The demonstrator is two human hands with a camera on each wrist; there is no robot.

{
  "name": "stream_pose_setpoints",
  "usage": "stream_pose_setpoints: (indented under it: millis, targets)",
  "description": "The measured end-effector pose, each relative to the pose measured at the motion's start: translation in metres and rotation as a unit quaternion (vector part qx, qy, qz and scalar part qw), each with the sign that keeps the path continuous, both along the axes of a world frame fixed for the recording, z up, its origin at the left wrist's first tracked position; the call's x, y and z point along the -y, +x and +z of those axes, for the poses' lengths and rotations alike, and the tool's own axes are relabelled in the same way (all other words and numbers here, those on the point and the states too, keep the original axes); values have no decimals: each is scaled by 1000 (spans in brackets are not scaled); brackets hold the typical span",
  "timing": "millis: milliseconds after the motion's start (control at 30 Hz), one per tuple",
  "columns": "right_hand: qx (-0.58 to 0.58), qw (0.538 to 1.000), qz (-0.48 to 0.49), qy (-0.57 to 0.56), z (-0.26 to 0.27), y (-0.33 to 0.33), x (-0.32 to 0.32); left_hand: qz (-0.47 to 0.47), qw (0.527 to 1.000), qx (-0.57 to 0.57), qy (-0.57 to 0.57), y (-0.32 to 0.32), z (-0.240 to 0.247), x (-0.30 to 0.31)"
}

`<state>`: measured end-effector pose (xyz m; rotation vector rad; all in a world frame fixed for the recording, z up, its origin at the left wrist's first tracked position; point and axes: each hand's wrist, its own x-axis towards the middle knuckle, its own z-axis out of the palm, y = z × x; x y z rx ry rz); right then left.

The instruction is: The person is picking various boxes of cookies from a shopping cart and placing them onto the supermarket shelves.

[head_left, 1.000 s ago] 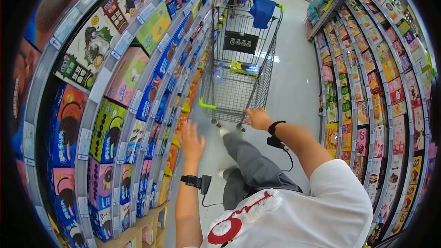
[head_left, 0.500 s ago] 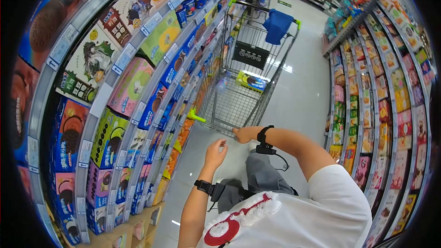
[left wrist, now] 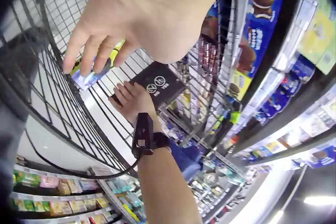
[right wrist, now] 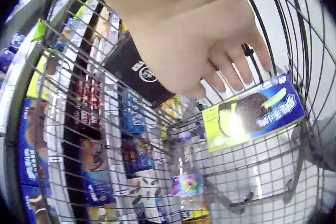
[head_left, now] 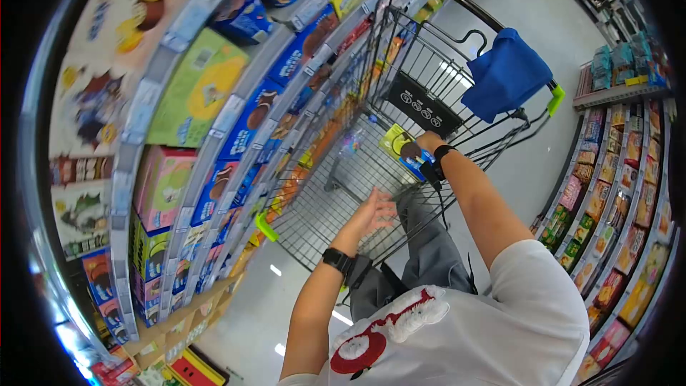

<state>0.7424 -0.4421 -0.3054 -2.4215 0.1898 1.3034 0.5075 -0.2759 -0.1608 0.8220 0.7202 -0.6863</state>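
A wire shopping cart with green corners stands in front of me. Inside lies a yellow-green and blue box of chocolate sandwich cookies, with a clear bottle bearing a colourful label beside it. My right hand reaches into the cart right at the box; in the right wrist view its fingers extend above the box without curling round it. My left hand hovers over the near part of the cart, fingers spread and holding nothing.
A blue cloth hangs at the cart's handle, and a black panel sits below it. Shelves of boxed cookies run close along the left. More snack shelves line the right side, with floor between.
The cart is now much nearer. My right hand has gone from the cart's near rim into the basket by the box. My left hand has moved right, over the cart.
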Motion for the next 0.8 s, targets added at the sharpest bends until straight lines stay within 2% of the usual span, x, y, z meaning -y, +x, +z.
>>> stream_pose_setpoints:
  millis: [33, 100, 133, 167, 200, 233, 267, 300, 333, 400, 433, 500, 533, 633, 667, 700, 733, 800]
  targets:
    - [-32, 999, -17, -13, 7, 3, 11, 3, 1000, -15, 13, 10, -11, 10]
    - [-20, 977, 97, 188, -13, 1, 40, 87, 994, -62, -11, 27, -28, 12]
    - [-1, 945, 149, 290, -12, -3, 53, 121, 989, -81, -20, 36, -35, 11]
    - [-200, 912, -231, 274, -61, -6, 42, 153, 983, -101, -27, 45, -43, 11]
    - [-172, 939, -152, 257, -56, -3, 42, 170, 976, -129, -36, 53, -52, 12]
    - [-143, 951, -115, 248, -67, -6, 45, 175, 972, -156, -15, 61, -62, 14]
    - [-112, 962, -78, 237, -78, -9, 49, 178, 967, -185, 6, 67, -73, 20]
    - [-83, 965, -83, 235, -114, -20, 53, 182, 960, -212, 26, 72, -84, 24]
    - [-202, 914, -282, 211, -131, -31, 36, 178, 955, -237, 25, 77, -96, 29]
    - [-124, 979, -137, 85, -57, -25, 31, 166, 953, -249, 38, 84, -114, 42]
    - [-81, 986, -143, -36, -29, -21, 18, 162, 952, -255, 44, 85, -123, 48]
    - [-57, 995, -80, -29, -57, -29, 18, 137, 955, -261, 32, 87, -144, 56]
    - [-54, 997, -54, 18, -73, -36, 22, 120, 958, -259, 24, 87, -154, 60]
    - [-51, 998, -33, 3, -71, -40, 14, 101, 967, -234, 22, 94, -159, 71]
    - [-23, 999, -12, -47, -65, -40, 9, 98, 968, -228, 25, 97, -159, 73]
    - [-31, 999, -21, -40, -60, -37, 11, 93, 970, -221, 30, 97, -168, 72]
    - [-38, 998, -31, -31, -56, -33, 12, 98, 972, -214, -12, 92, -186, 68]
    - [-50, 998, -28, 12, -64, -39, 15, 115, 963, -242, 16, 101, -191, 66]
